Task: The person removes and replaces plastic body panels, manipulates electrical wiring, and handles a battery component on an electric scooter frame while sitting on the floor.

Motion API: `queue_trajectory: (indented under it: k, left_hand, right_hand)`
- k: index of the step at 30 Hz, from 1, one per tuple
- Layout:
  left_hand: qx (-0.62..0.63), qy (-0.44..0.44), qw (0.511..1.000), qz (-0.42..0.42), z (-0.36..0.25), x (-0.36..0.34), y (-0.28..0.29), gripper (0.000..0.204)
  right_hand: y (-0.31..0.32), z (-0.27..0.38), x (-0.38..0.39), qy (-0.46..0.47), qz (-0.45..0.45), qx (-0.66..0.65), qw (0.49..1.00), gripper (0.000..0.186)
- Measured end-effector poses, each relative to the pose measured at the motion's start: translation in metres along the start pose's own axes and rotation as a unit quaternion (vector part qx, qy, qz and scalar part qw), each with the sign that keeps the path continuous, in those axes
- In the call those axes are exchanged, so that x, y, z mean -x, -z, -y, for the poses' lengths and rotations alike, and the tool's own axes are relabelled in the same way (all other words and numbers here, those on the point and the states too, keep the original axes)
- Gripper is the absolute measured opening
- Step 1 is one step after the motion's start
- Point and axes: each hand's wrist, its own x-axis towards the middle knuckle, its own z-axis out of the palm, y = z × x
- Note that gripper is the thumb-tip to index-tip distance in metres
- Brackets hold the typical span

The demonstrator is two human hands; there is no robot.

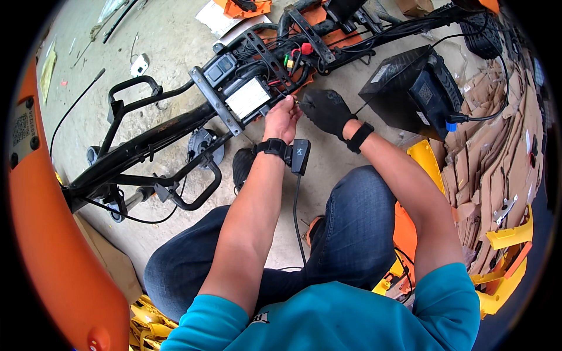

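Note:
My bare left hand [283, 121] is at the near side of a black scooter-like frame [170, 121], its thumb and fingers pinched together. My right hand [324, 112], in a black glove, is closed just beside it, the fingers nearly meeting mine. Something small shows between the two hands; I cannot make out what it is. Just beyond them, inside the frame, sit a white-labelled box [248, 98], a grey module [220, 69] and a tangle of wires with a red connector [306, 48]. A metal crossbar [215, 100] spans the frame left of my left hand.
A black battery-like box [413, 88] with a cable and blue plug [451, 126] stands to the right. Flattened cardboard [489, 158] is piled beyond it, with yellow panels [508, 237] nearer me. A large orange panel [64, 251] rises at the left. Scraps lie on the concrete floor.

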Motion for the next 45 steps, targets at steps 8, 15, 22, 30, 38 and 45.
queue_trajectory:
  k: [8,15,22,30,38,45]
  left_hand:
    - [0.044,0.001,0.999,-0.012,-0.001,0.001,-0.004,0.014]
    - [0.047,-0.018,0.998,0.026,0.005,-0.005,-0.003,0.013]
    - [-0.006,0.042,0.999,-0.031,-0.003,-0.004,-0.003,0.023]
    - [-0.302,0.036,0.953,-0.006,0.011,0.043,-0.06,0.018]
    - [-0.524,-0.135,0.829,0.139,-0.001,0.113,-0.161,0.019]
    - [-0.636,-0.186,0.727,0.18,-0.028,0.186,-0.198,0.019]
  right_hand:
    - [0.003,0.01,0.0,0.003,-0.012,-0.003,1.0,0.02]
    - [-0.008,0.001,-0.002,0.095,-0.037,0.109,0.989,0.015]
    - [0.027,0.005,-0.009,-0.057,0.083,0.006,0.995,0.031]
    - [0.154,-0.016,0.14,0.135,-0.221,0.075,0.963,0.017]
    - [0.241,-0.025,0.197,-0.079,-0.259,0.402,0.875,0.019]
    - [0.25,-0.046,0.195,-0.213,-0.087,0.381,0.896,0.02]
